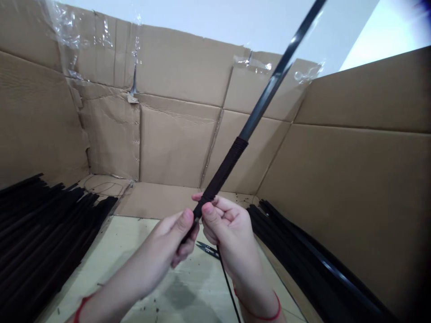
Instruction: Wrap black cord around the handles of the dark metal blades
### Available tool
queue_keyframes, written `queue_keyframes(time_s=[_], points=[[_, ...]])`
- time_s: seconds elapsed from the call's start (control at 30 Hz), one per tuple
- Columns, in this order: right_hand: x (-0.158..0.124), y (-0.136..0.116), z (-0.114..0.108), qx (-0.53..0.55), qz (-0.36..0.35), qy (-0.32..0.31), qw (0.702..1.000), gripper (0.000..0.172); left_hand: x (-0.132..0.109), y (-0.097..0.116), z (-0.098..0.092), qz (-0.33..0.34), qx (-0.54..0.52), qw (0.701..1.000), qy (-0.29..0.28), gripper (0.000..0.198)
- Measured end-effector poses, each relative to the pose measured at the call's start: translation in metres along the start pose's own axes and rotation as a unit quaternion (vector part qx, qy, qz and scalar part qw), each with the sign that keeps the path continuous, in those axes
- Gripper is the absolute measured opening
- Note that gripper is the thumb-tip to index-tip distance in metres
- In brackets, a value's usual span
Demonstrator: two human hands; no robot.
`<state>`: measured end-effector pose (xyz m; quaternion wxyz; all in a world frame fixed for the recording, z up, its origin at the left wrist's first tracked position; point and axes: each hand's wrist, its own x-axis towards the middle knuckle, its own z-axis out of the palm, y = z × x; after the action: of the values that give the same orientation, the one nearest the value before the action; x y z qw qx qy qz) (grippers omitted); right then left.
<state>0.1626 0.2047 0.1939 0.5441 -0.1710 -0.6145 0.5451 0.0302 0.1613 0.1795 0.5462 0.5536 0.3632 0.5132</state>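
Observation:
A long dark rod (269, 92) with a glossy, blade-like upper length rises to the upper right. Dark cord wraps its grip (225, 170), with tight ridged turns at the upper end. My left hand (164, 242) is closed around the rod's bottom end, thumb along it. Just above, my right hand (232, 224) pinches the lower part of the wrapped grip between thumb and fingers. From under the right hand a loose black cord (229, 285) runs down past the wrist. A small pair of thread snips (208, 250) lies on the pale work surface (188, 291) behind the hands.
Tall cardboard walls (178, 139) with clear tape enclose the work area. Many dark strips lie piled on the left (50, 237), and more dark lengths (303, 246) lie along the right. Thin loose strands (104, 184) curl at the back left corner. Small dark bits dot the surface.

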Motion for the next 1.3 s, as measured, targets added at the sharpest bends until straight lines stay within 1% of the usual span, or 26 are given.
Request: queue_keyframes(time_s=[0.07,0.1,0.13,0.2,0.27,0.3,0.4,0.43,0.47,0.53,0.57,0.6,0.67,0.7,0.73,0.8,0.87,0.9,0.97,1.0,1.03,1.1,1.17,1.2,1.23,1.3], points=[[-0.001,-0.001,0.0,0.001,0.01,-0.042,0.999,0.031,0.0,0.0,-0.001,-0.109,-0.085,0.986,-0.09,0.056],[-0.001,-0.002,0.0,-0.004,0.009,-0.04,0.999,0.032,0.001,0.0,-0.001,-0.135,-0.116,0.976,-0.124,0.057],[-0.001,-0.002,0.0,-0.013,0.007,-0.025,1.0,0.033,0.002,-0.001,-0.001,-0.117,-0.111,0.981,-0.11,0.057],[0.0,-0.001,0.001,-0.03,-0.003,0.019,0.999,0.034,0.003,-0.003,0.0,-0.024,-0.039,0.999,-0.029,0.053],[0.0,-0.001,0.0,-0.022,0.004,0.005,1.0,0.035,0.0,-0.002,0.001,0.028,0.016,0.999,0.035,0.047],[0.0,-0.001,0.0,-0.009,0.015,-0.022,1.0,0.036,-0.002,-0.001,0.001,0.004,0.002,1.0,0.026,0.045],[0.0,0.001,-0.001,0.035,0.038,-0.072,0.996,0.036,-0.009,0.004,-0.001,-0.13,-0.114,0.982,-0.078,0.052],[0.001,0.002,0.0,0.037,0.032,-0.058,0.997,0.034,-0.01,0.005,-0.001,-0.111,-0.102,0.986,-0.077,0.053],[0.001,0.003,0.0,0.033,0.021,-0.032,0.999,0.033,-0.01,0.005,-0.001,-0.066,-0.063,0.995,-0.049,0.05],[0.002,0.006,0.002,0.028,0.009,0.0,1.0,0.034,-0.007,0.004,0.0,0.049,0.05,0.996,0.047,0.039],[0.002,0.007,0.003,0.031,0.016,-0.006,0.999,0.034,-0.005,0.002,0.0,0.079,0.081,0.991,0.072,0.035],[0.003,0.007,0.003,0.039,0.028,-0.023,0.999,0.033,-0.003,0.001,0.0,0.081,0.081,0.991,0.065,0.034],[0.003,0.007,0.002,0.044,0.036,-0.047,0.997,0.032,0.0,0.0,-0.001,0.036,0.024,0.999,-0.028,0.037],[0.003,0.006,0.002,0.031,0.021,-0.033,0.999,0.032,0.001,0.0,-0.001,0.017,0.003,0.997,-0.071,0.039],[0.003,0.006,0.002,0.01,-0.001,-0.003,1.0,0.034,0.002,0.0,-0.001,0.014,0.005,0.997,-0.079,0.041],[0.002,0.005,0.001,-0.024,-0.041,0.051,0.998,0.037,0.002,0.0,0.0,0.049,0.071,0.996,0.009,0.042],[0.002,0.004,0.002,-0.017,-0.029,0.036,0.999,0.033,0.001,0.001,0.002,0.056,0.086,0.991,0.081,0.043],[0.001,0.003,0.002,-0.001,-0.009,0.007,1.0,0.032,0.001,0.001,0.003,0.031,0.053,0.995,0.074,0.044],[0.0,0.002,0.003,0.023,0.019,-0.038,0.999,0.035,0.0,0.0,0.006,-0.056,-0.049,0.997,-0.009,0.048],[0.0,0.002,0.004,0.023,0.021,-0.038,0.999,0.036,-0.001,0.0,0.007,-0.086,-0.08,0.992,-0.045,0.05],[-0.001,0.002,0.004,0.018,0.016,-0.026,0.999,0.036,-0.001,-0.001,0.007,-0.091,-0.075,0.992,-0.052,0.05],[-0.001,0.003,0.004,0.004,0.003,0.01,1.0,0.033,-0.002,0.0,0.007,-0.024,0.031,0.999,0.017,0.045],[-0.001,0.003,0.003,0.007,0.012,0.005,1.0,0.033,-0.004,0.001,0.004,0.059,0.172,0.976,0.117,0.037],[-0.001,0.003,0.002,0.02,0.026,-0.019,0.999,0.033,-0.005,0.002,0.002,0.076,0.211,0.966,0.13,0.034],[-0.001,0.002,0.0,0.037,0.04,-0.049,0.997,0.033,-0.006,0.004,-0.001,0.071,0.213,0.969,0.105,0.033],[-0.001,0.001,-0.001,0.065,0.054,-0.093,0.992,0.032,-0.004,0.005,-0.006,0.025,0.126,0.992,-0.014,0.032]])
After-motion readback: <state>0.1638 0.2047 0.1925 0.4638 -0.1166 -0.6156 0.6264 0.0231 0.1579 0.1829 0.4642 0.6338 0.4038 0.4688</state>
